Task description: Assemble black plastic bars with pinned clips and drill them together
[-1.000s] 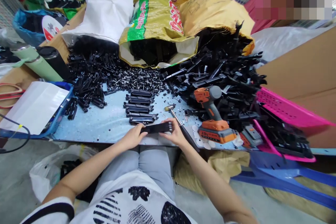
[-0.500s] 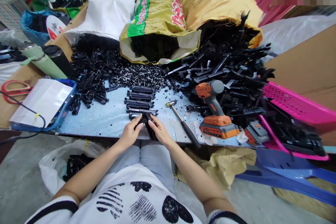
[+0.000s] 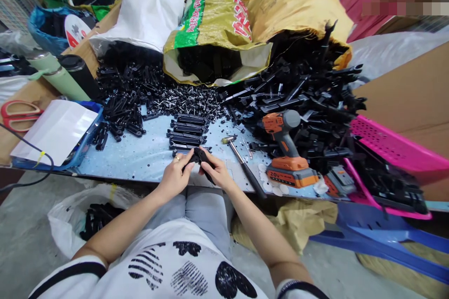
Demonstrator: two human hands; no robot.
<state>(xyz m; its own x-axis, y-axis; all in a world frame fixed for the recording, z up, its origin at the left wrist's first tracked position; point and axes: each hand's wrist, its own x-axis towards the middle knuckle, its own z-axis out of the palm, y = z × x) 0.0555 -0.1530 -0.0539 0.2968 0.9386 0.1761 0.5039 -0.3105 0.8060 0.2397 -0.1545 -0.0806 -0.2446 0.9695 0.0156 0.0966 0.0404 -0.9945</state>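
Observation:
Both hands meet at the table's front edge around a black plastic part. My left hand grips its left end between thumb and fingers. My right hand is closed on the right side, where a dark length runs down under the palm. Fingers hide much of the part, so its full shape cannot be made out. Just beyond the fingertips lies a row of several long black plastic pieces, side by side. To the right of my right hand rests a hammer with a black handle.
An orange cordless drill stands right of the hammer. Black parts pile up behind it, beside a pink basket. Small pins are heaped before a gold-green sack. At left are a blue tray and red scissors.
The black part has been raised and turned between my hands, its top now showing more above the fingertips. My right hand has shifted slightly right. The camera view moved a little.

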